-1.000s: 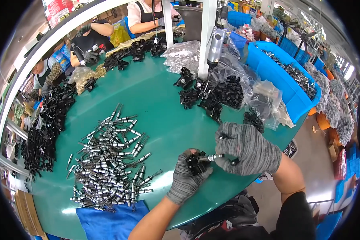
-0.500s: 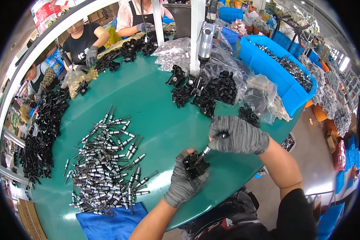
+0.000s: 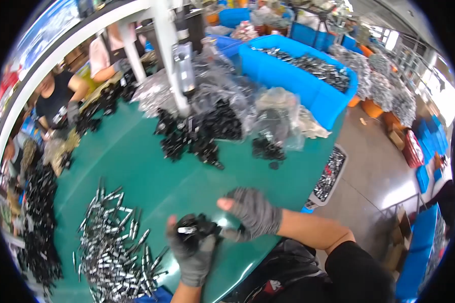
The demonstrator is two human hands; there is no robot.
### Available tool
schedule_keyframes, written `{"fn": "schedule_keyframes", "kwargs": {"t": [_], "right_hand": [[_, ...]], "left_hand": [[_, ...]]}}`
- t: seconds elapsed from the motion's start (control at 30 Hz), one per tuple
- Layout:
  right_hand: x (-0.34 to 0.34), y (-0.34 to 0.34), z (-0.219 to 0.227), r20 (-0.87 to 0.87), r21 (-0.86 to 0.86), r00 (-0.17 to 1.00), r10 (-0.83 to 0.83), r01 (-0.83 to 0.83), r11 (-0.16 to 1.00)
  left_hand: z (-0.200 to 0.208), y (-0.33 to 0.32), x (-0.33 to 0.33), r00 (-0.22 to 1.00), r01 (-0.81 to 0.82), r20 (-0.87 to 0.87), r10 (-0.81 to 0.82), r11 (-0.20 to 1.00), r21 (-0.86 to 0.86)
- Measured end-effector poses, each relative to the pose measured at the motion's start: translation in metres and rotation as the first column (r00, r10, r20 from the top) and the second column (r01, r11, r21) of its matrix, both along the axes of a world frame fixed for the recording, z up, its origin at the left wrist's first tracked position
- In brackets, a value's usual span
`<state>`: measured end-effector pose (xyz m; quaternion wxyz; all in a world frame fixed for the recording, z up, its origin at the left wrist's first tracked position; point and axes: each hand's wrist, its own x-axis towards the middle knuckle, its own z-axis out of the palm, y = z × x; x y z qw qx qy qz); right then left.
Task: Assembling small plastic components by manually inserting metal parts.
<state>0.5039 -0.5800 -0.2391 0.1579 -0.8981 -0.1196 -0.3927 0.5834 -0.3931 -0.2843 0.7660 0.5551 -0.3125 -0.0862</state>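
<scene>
My left hand (image 3: 193, 260), in a grey knit glove with bare fingertips, is closed around a black moulded part (image 3: 201, 225). A shiny metal pin (image 3: 186, 230) shows on the left side of that part. Just to the right is my right hand (image 3: 255, 214), gloved the same way. Its fingers are apart with nothing visible between them, and the lower ones are close to the black part; whether they touch it, blur hides. A pile of silver spring pins (image 3: 116, 252) lies on the green table (image 3: 141, 166) to the left.
Heaps of black parts (image 3: 187, 136) lie beyond my hands, beside clear plastic bags (image 3: 278, 113). A powered screwdriver (image 3: 184, 68) hangs by a white post. At the far right stands a blue bin (image 3: 288, 76) of metal parts. Co-workers (image 3: 55, 101) sit along the far left.
The view has swung right. My right hand has drawn back from the black part and its pinch has opened. The pin, upright between my hands before, now shows at the part's left side.
</scene>
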Motion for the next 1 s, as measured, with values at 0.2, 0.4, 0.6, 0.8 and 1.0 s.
{"fn": "schedule_keyframes", "kwargs": {"t": [0.2,0.4,0.6,0.8,1.0], "right_hand": [[-0.010,-0.073,0.002,0.178,0.979,0.869,0.461,-0.204,0.006],[0.032,-0.124,0.002,0.375,0.907,0.920,0.117,-0.390,0.157],[0.049,-0.117,-0.013,0.393,0.875,0.918,0.059,-0.392,0.285],[0.044,-0.104,-0.015,0.375,0.909,0.882,0.287,-0.410,0.074],[0.065,-0.110,0.002,0.357,0.891,0.919,0.168,-0.389,0.235]], "left_hand": [[-0.003,0.012,0.002,0.986,0.086,0.150,-0.076,0.994,-0.061],[-0.008,0.010,0.008,0.966,0.171,0.178,-0.185,0.981,0.096],[0.007,0.006,0.007,0.930,0.033,0.354,-0.099,0.981,0.189],[-0.008,0.010,-0.001,0.986,0.163,-0.019,-0.163,0.986,0.037],[-0.010,0.011,-0.001,0.972,0.229,-0.064,-0.225,0.972,0.059]]}}
